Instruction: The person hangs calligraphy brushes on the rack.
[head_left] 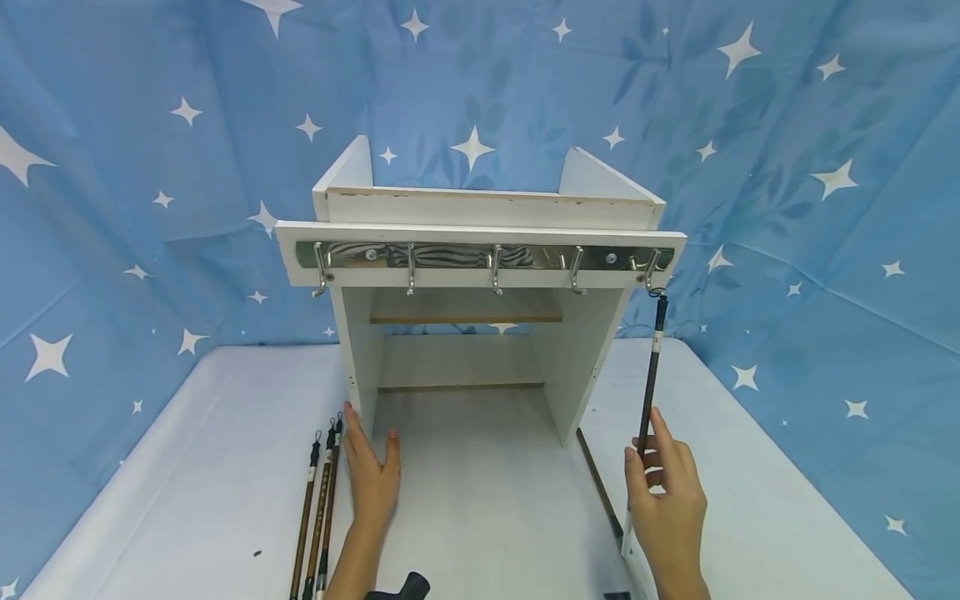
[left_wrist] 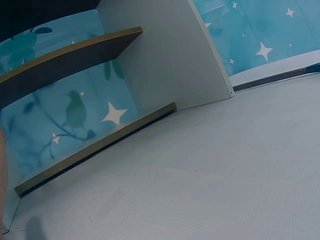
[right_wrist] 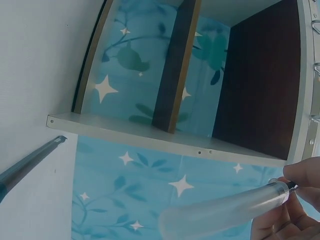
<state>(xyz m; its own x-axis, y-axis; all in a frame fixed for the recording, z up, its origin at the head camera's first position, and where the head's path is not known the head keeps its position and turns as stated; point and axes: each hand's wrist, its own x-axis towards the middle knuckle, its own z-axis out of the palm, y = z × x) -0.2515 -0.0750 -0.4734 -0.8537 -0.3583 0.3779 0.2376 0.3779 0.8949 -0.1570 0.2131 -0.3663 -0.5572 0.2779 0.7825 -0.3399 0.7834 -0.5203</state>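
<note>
A dark calligraphy brush [head_left: 651, 379] hangs by its loop at the rightmost hook [head_left: 651, 267] of the hook rail. My right hand [head_left: 671, 500] pinches its lower handle between thumb and fingers. In the right wrist view, a translucent cap [right_wrist: 225, 212] covers the brush's lower end, with my fingertips [right_wrist: 300, 172] at its rim. My left hand [head_left: 372, 479] has its fingers extended at the lower left side panel of the white shelf unit [head_left: 480, 210]. Just left of that hand lie several brown brushes [head_left: 309, 508] with loops.
Another dark brush [head_left: 600, 483] lies on the white table [head_left: 187, 467], right of the unit. A small dark speck [head_left: 257, 552] is at the left. The rail's other hooks [head_left: 495, 268] stick out toward me. A blue star-patterned curtain [head_left: 150, 208] hangs behind.
</note>
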